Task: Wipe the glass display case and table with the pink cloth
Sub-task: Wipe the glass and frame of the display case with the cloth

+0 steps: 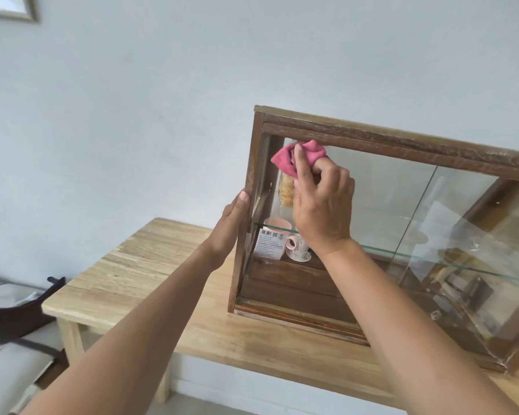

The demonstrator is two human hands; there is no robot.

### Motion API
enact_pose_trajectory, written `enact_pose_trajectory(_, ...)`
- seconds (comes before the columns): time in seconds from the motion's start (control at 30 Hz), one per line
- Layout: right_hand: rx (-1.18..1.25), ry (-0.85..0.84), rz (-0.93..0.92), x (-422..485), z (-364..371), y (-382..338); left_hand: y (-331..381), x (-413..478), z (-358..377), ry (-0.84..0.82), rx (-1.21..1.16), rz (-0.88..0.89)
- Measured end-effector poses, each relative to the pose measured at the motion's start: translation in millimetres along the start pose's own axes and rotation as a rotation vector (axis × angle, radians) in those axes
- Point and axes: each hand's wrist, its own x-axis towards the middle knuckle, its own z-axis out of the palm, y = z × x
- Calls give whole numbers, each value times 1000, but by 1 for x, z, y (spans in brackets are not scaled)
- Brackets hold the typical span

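A glass display case (pixel 402 139) with a dark wooden frame stands on a light wooden table (pixel 138 265). My right hand (pixel 321 205) is closed on a bunched pink cloth (pixel 285 158), pressing it to the upper left corner of the front glass. My left hand (pixel 231 226) lies flat against the case's left front post, fingers straight and together. Behind the glass I see a pink cup, a patterned mug and a printed card near the left end.
A plain white wall rises behind the table. A grey sofa (pixel 9 363) with a dark item (pixel 15 316) on it sits low at the left. A picture frame corner (pixel 18 10) shows at the top left. The table's front edge runs under my arms.
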Motion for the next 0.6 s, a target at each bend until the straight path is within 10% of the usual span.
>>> enact_pose_trajectory(0.6, 108, -571, -291, -180, 2, -61, -17, 3, 1, 113, 46, -35)
